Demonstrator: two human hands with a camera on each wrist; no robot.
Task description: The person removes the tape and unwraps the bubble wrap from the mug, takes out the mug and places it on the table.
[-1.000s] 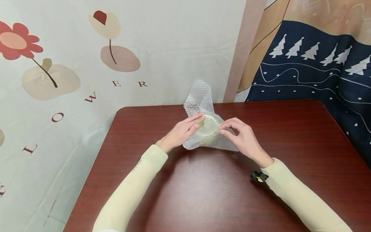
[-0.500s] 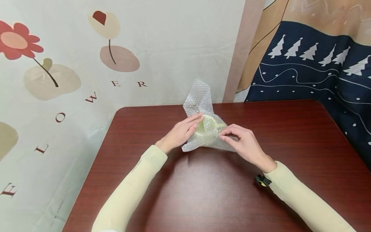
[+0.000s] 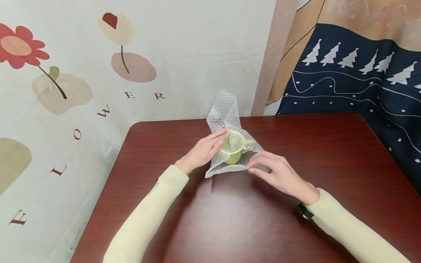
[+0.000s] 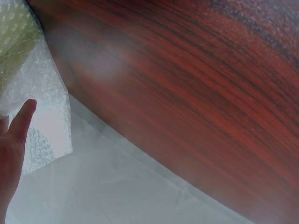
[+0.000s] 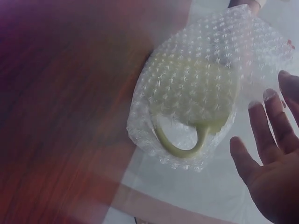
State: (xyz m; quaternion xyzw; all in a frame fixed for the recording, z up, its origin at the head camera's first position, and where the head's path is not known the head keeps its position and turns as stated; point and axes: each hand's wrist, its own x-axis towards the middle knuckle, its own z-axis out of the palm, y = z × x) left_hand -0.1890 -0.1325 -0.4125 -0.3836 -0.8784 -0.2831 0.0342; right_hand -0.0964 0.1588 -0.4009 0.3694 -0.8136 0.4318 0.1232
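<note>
My left hand (image 3: 204,149), nearer the mug (image 3: 233,158): fingers straight on bubble wrap (image 3: 223,104) | my right hand (image 3: 277,172): pinches its near edge | mug between, handle (image 3: 248,141) points right

I'm looking at a glossy, reddish-brown, wood-grained table (image 3: 230,215) with rounded far corners. Directly on it, near the far edge, I have a sheet of bubble wrap (image 3: 224,109), a green cup (image 3: 234,158) inside it.
</note>
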